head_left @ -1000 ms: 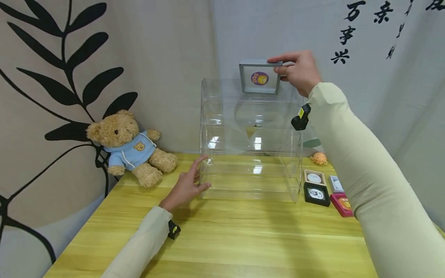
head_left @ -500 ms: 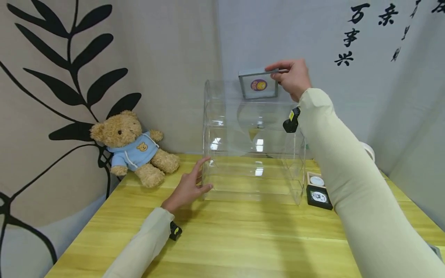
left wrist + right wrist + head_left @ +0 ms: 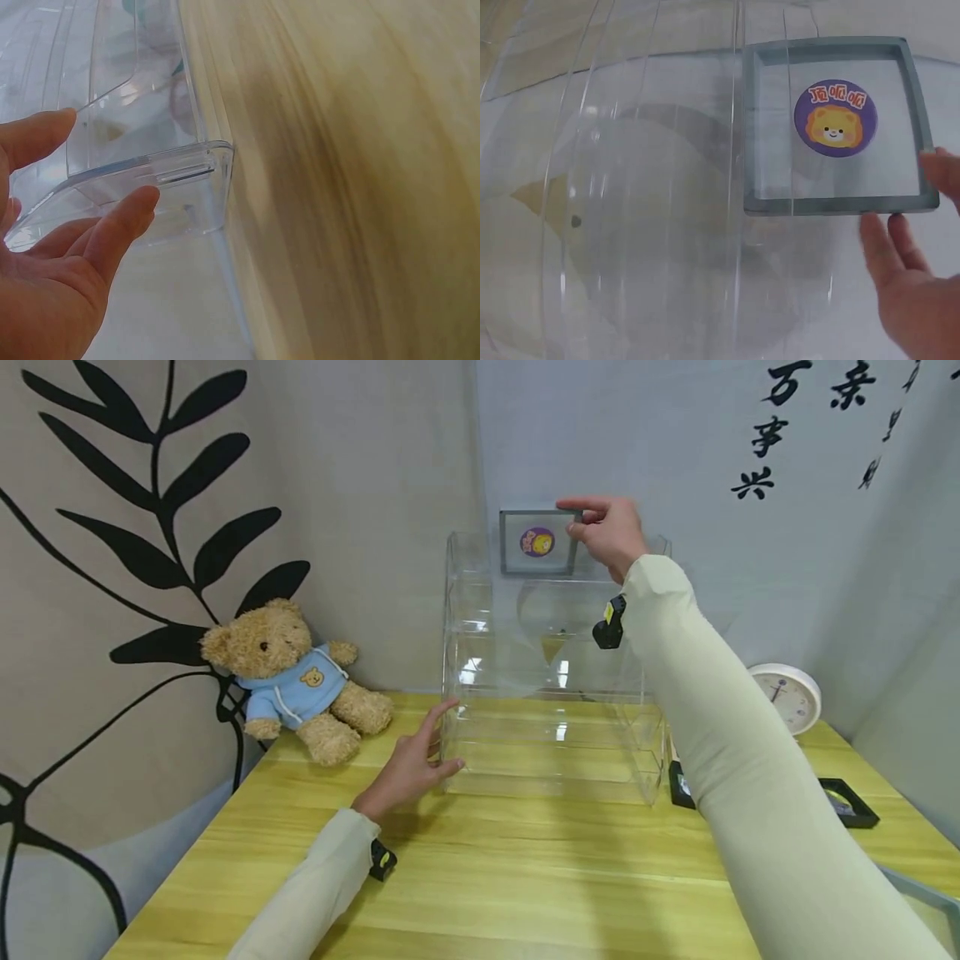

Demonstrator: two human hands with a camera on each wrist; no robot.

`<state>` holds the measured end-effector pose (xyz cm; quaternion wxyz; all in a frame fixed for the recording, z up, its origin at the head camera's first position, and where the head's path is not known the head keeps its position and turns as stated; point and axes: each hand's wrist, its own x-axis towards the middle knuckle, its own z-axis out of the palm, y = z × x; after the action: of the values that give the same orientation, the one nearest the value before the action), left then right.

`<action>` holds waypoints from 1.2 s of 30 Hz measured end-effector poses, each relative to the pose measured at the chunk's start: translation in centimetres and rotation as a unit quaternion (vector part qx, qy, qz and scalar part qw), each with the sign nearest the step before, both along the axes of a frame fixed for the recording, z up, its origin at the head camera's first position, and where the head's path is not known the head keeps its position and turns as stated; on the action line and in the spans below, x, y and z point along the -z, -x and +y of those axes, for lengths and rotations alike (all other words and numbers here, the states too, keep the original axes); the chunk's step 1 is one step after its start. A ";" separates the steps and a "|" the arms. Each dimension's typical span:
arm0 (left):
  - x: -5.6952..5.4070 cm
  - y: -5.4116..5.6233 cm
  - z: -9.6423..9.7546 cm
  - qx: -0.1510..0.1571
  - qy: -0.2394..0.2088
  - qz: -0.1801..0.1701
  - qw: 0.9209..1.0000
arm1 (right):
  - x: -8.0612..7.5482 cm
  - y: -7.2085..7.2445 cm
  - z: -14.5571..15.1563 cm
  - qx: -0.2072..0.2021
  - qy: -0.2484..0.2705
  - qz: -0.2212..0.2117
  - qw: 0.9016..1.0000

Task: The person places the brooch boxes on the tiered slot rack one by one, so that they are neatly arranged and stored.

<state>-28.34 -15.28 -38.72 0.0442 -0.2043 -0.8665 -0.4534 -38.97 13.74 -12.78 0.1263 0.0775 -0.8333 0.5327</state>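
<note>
A clear tiered display rack (image 3: pixel 558 731) stands on the wooden table. At its top tier, my right hand (image 3: pixel 609 537) holds a grey-rimmed square display frame (image 3: pixel 537 542) by the upper right corner. The index finger lies along the frame's top edge, the thumb at its right edge. Inside the frame's clear pane is a round purple lion badge (image 3: pixel 836 118), turned sideways in the head view. The frame's lower part sits behind the tier's clear wall in the right wrist view. My left hand (image 3: pixel 405 775), fingers spread, is at the rack's lower left side.
A teddy bear (image 3: pixel 296 685) in a blue hoodie sits left of the rack. To the right are a white round dial clock (image 3: pixel 789 697), a black frame (image 3: pixel 851 806) and another black frame (image 3: pixel 681 787) partly behind my sleeve. A grey-blue edge (image 3: pixel 926 897) shows at lower right.
My right hand has moved the grey frame left and down onto the rack's top tier, and the frame now stands straighter. My left hand stays at the rack. The clock has come into view.
</note>
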 end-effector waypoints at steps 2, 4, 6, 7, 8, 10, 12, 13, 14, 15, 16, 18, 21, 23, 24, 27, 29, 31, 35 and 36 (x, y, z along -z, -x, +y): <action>0.1 0.0 0.1 0.006 -0.004 -0.002 1.000 | -0.1 0.0 -0.4 -0.012 -0.029 -0.006 1.000; 0.2 0.0 0.1 0.009 -0.005 -0.002 1.000 | 0.0 0.1 -0.8 -0.025 -0.055 -0.012 0.998; 0.3 0.1 0.2 0.010 -0.007 0.000 1.000 | 0.0 0.1 -1.2 -0.041 -0.076 -0.015 0.996; 0.4 0.1 0.2 0.010 -0.008 0.002 1.000 | 0.1 0.1 -1.4 -0.050 -0.086 -0.016 0.995; 0.4 0.1 0.2 0.008 -0.007 0.003 1.000 | 0.1 0.1 -1.6 -0.057 -0.094 -0.019 0.994; 0.4 0.2 0.2 0.006 -0.006 0.004 1.000 | 0.2 0.2 -1.9 -0.071 -0.106 -0.026 0.991; 0.3 0.2 0.2 0.006 -0.004 0.004 1.000 | 0.3 0.2 -2.2 -0.081 -0.114 -0.031 0.990; 0.3 0.2 0.2 0.006 -0.003 0.005 1.000 | 0.3 0.1 -2.3 -0.084 -0.118 -0.032 0.989; 0.2 0.2 0.1 0.005 -0.002 0.005 1.000 | 0.3 0.1 -2.4 -0.087 -0.122 -0.032 0.988; 0.1 0.2 0.1 0.005 -0.002 0.005 1.000 | 0.4 0.0 -2.5 -0.090 -0.126 -0.032 0.987; 0.1 0.2 0.1 0.005 -0.002 0.005 1.000 | 0.4 0.0 -2.6 -0.093 -0.131 -0.032 0.987; -0.1 0.2 0.1 0.004 -0.001 0.005 1.000 | 0.4 -0.1 -2.7 -0.102 -0.141 -0.029 0.984; -0.1 0.3 0.0 0.001 0.002 0.004 1.000 | 0.6 -0.1 -3.0 -0.121 -0.157 -0.030 0.980; -0.2 0.3 0.0 0.001 0.002 0.004 1.000 | 0.7 0.0 -3.1 -0.135 -0.162 -0.031 0.977; -0.2 0.3 0.0 0.002 0.000 0.005 1.000 | 0.8 0.0 -3.2 -0.141 -0.164 -0.031 0.976; -0.2 0.3 0.0 0.004 -0.002 0.008 1.000 | 1.0 0.0 -3.2 -0.154 -0.183 -0.029 0.970; -0.2 0.2 -0.1 0.000 -0.001 0.008 1.000 | 1.1 -0.2 -3.1 -0.161 -0.205 -0.029 0.965; -0.1 0.1 -0.2 -0.001 0.001 0.005 1.000 | 1.3 -0.5 -2.8 -0.168 -0.222 -0.031 0.960; -0.1 0.0 -0.2 -0.001 0.002 -0.001 1.000 | 1.6 -1.9 -1.6 -0.185 -0.232 -0.034 0.954; -0.1 0.0 -0.1 -0.001 0.002 0.000 1.000 | 1.6 -2.4 -1.2 -0.187 -0.235 -0.033 0.953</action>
<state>-28.35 -15.41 -38.59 0.0443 -0.2034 -0.8678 -0.4512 -36.56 12.54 -14.33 -0.0249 0.2419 -0.9092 0.3379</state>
